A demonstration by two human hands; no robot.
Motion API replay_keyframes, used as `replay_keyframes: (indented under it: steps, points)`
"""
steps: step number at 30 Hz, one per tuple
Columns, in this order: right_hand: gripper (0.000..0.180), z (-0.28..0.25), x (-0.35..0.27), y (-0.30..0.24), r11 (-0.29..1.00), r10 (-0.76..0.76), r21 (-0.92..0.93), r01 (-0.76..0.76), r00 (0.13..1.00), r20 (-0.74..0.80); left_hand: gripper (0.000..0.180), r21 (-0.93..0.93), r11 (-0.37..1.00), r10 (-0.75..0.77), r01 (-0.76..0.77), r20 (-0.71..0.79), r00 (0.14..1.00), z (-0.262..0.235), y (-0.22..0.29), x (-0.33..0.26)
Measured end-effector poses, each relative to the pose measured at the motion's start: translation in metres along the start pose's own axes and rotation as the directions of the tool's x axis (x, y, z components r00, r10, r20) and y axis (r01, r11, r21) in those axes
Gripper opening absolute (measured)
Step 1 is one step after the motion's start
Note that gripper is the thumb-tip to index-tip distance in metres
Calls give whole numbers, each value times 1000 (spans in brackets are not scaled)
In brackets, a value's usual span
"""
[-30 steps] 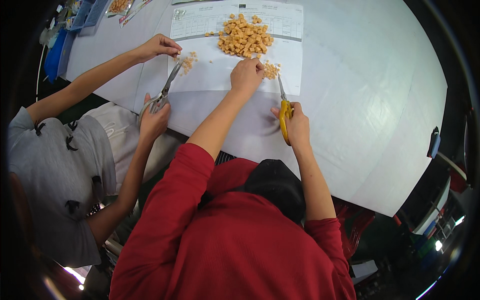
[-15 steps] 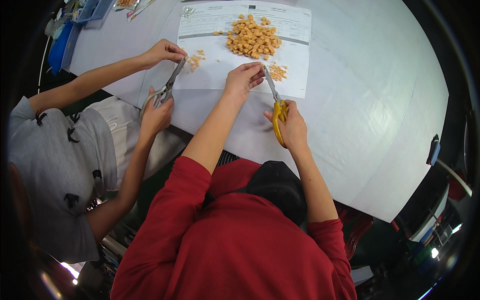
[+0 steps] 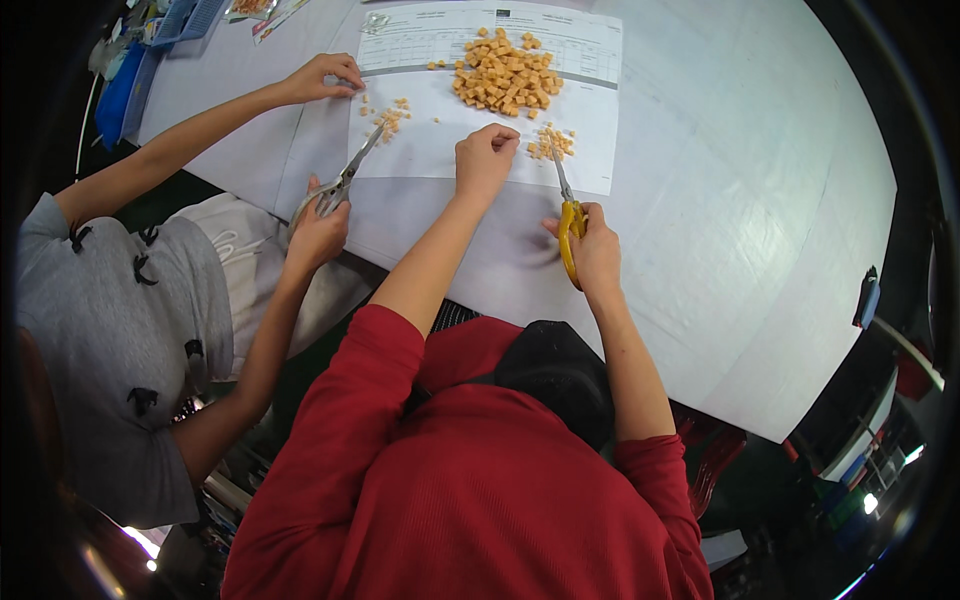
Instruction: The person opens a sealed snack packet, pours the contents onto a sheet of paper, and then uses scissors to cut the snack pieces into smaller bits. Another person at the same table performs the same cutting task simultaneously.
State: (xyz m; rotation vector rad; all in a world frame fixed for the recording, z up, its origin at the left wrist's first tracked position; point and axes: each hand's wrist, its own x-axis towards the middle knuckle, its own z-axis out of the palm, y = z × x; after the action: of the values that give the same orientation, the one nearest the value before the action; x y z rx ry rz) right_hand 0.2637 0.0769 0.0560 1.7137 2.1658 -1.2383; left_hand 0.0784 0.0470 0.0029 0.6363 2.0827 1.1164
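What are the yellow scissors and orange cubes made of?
The yellow scissors seem to have smooth plastic handles, evenly coloured, and silvery-grey metal blades. The orange cubes look matte and crisp-edged: maybe food or foam, but I can't tell.

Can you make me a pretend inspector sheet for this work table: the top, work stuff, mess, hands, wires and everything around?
Surface: white table bearing a printed paper sheet.
Job's things: pile of orange cubes, smaller pieces, yellow-handled scissors.
Clutter: blue basket, far left.
Hands: right hand grips the yellow-handled scissors; left hand is curled near the smaller pieces, contents unclear.
Cables: thin white strand, far left, maybe a cord.
Surroundings: co-worker's hand holding metal scissors; red chair.
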Motion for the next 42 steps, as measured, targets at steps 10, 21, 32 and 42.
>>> replay_keyframes:
  steps: [10,21,32,42]
  points:
    - [61,-2,-3,6,1000,5,31,-3,998,-66,7,470,763,463,-444,82,883,24,1,-3]
    - [69,-5,-8,4,996,-11,92,10,1000,11,21,-401,892,-196,211,80,977,7,16,-1]
    - [69,5,-6,-6,990,-138,47,136,989,44,22,-825,341,-396,451,309,865,4,16,-15]
    - [70,2,-9,-5,992,-127,18,126,990,58,17,-741,510,-410,437,237,881,3,13,-15]
